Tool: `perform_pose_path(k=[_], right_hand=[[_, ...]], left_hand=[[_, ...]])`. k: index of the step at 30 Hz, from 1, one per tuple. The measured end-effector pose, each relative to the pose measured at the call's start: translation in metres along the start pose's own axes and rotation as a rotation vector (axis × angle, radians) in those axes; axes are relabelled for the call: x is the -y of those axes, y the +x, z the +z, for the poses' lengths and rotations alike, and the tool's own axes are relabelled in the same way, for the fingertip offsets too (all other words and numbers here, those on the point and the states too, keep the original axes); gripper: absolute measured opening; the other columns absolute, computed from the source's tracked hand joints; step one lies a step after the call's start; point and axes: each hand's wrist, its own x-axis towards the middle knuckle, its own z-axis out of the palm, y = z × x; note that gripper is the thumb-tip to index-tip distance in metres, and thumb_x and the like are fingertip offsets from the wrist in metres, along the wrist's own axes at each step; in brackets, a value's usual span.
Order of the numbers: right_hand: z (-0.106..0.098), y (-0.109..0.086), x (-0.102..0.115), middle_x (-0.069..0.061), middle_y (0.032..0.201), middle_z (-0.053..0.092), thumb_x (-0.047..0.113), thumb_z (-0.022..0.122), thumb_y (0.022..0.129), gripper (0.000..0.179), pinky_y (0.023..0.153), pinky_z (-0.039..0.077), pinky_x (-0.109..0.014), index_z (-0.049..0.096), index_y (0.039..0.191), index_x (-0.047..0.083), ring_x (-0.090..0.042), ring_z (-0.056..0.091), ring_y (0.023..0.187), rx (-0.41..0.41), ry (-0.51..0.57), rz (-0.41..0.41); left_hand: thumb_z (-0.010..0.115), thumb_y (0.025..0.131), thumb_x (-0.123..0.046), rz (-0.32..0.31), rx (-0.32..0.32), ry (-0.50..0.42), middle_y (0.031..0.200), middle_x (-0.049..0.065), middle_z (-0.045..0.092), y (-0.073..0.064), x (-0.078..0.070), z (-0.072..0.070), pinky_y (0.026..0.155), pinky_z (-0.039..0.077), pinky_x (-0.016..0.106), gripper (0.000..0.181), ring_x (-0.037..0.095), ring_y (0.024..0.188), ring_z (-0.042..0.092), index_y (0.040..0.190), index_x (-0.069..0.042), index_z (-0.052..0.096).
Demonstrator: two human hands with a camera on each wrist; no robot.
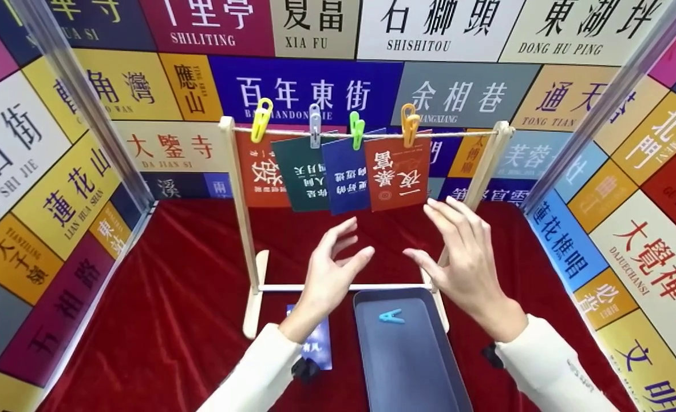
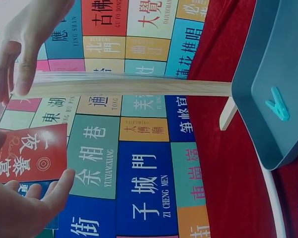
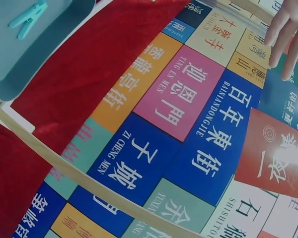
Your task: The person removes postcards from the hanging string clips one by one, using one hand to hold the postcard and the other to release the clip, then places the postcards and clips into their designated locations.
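Note:
Four cards hang from a string (image 1: 458, 134) on a wooden rack: a red card (image 1: 262, 183), a dark green card (image 1: 300, 183), a blue card (image 1: 346, 180) and an orange-red card (image 1: 398, 177). Holding them up are a yellow clothespin (image 1: 260, 121), a grey clothespin (image 1: 315, 127), a green clothespin (image 1: 356, 130) and an orange clothespin (image 1: 410, 126). My left hand (image 1: 332, 272) is raised below the blue card, fingers apart from the thumb. My right hand (image 1: 465, 257) is just below and right of the orange-red card, fingers extended. Neither holds anything.
A dark blue-grey tray (image 1: 412, 366) in front of the rack (image 1: 239, 212) carries one light blue clothespin (image 1: 392, 316). Another blue card (image 1: 321, 346) lies on the red cloth (image 1: 172, 320), partly behind my left wrist. Panels with printed signs (image 1: 309, 86) surround the cloth.

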Motion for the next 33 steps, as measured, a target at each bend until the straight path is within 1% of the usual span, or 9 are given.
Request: perform_pose_path(k=[3, 8, 12, 18, 23, 27, 30, 33], right_hand=[[0.0, 0.006, -0.002, -0.016, 0.132, 0.063, 0.049, 0.066, 0.093, 0.061, 0.102, 0.041, -0.044, 0.062, 0.13, 0.0, -0.035, 0.05, 0.131, 0.003, -0.001, -0.01], [0.0, 0.017, -0.006, -0.016, 0.134, 0.062, 0.047, 0.07, 0.091, 0.062, 0.107, 0.04, -0.042, 0.061, 0.132, 0.0, -0.033, 0.049, 0.134, -0.001, 0.012, 0.002], [-0.001, 0.026, -0.01, -0.016, 0.134, 0.062, 0.047, 0.07, 0.091, 0.063, 0.108, 0.04, -0.043, 0.06, 0.132, 0.001, -0.032, 0.049, 0.135, -0.004, 0.01, 0.002], [-0.001, 0.041, -0.013, -0.015, 0.134, 0.062, 0.048, 0.068, 0.092, 0.062, 0.109, 0.04, -0.044, 0.06, 0.132, 0.001, -0.033, 0.049, 0.134, -0.007, 0.001, -0.012], [0.0, 0.054, -0.014, -0.014, 0.135, 0.062, 0.048, 0.069, 0.091, 0.062, 0.11, 0.04, -0.044, 0.06, 0.132, 0.002, -0.033, 0.049, 0.134, -0.016, 0.016, -0.014], [0.002, 0.06, -0.015, -0.015, 0.135, 0.062, 0.04, 0.078, 0.087, 0.063, 0.113, 0.039, -0.044, 0.06, 0.133, 0.002, -0.033, 0.048, 0.135, -0.026, 0.05, -0.002], [0.004, 0.063, -0.017, -0.015, 0.136, 0.062, 0.028, 0.085, 0.08, 0.065, 0.116, 0.038, -0.044, 0.059, 0.134, 0.001, -0.032, 0.048, 0.136, -0.033, 0.083, 0.005], [0.005, 0.068, -0.019, -0.016, 0.136, 0.061, 0.02, 0.088, 0.075, 0.068, 0.119, 0.037, -0.043, 0.059, 0.134, 0.001, -0.031, 0.048, 0.136, -0.043, 0.12, 0.006]], left_hand=[[0.073, 0.092, -0.015, 0.01, -0.021, -0.009, 0.142, 0.015, 0.056, 0.005, -0.001, 0.004, 0.101, 0.059, 0.039, 0.053, 0.032, 0.128, 0.059, 0.142, -0.007, 0.053], [0.072, 0.093, -0.014, 0.026, -0.06, -0.038, 0.14, 0.015, 0.058, 0.012, -0.004, 0.014, 0.1, 0.06, 0.036, 0.052, 0.03, 0.127, 0.06, 0.141, -0.006, 0.054], [0.072, 0.093, -0.014, 0.025, -0.066, -0.052, 0.141, 0.016, 0.057, 0.016, -0.006, 0.019, 0.1, 0.06, 0.035, 0.053, 0.029, 0.127, 0.06, 0.141, -0.004, 0.053], [0.071, 0.093, -0.014, 0.026, -0.071, -0.059, 0.144, 0.018, 0.055, 0.018, -0.006, 0.021, 0.101, 0.059, 0.038, 0.053, 0.029, 0.128, 0.059, 0.142, -0.004, 0.052], [0.071, 0.094, -0.015, 0.037, -0.09, -0.044, 0.142, 0.018, 0.056, 0.022, -0.005, 0.021, 0.101, 0.059, 0.037, 0.052, 0.03, 0.127, 0.059, 0.141, -0.004, 0.053], [0.072, 0.093, -0.016, 0.034, -0.091, -0.049, 0.142, 0.016, 0.057, 0.026, -0.006, 0.023, 0.104, 0.057, 0.038, 0.053, 0.029, 0.129, 0.058, 0.141, -0.005, 0.053], [0.072, 0.093, -0.017, 0.042, -0.083, -0.051, 0.143, 0.015, 0.056, 0.03, -0.008, 0.025, 0.108, 0.054, 0.042, 0.055, 0.03, 0.131, 0.057, 0.142, -0.006, 0.052], [0.072, 0.093, -0.018, 0.054, -0.081, -0.049, 0.145, 0.013, 0.055, 0.035, -0.008, 0.027, 0.109, 0.053, 0.044, 0.055, 0.029, 0.133, 0.056, 0.143, -0.006, 0.052]])
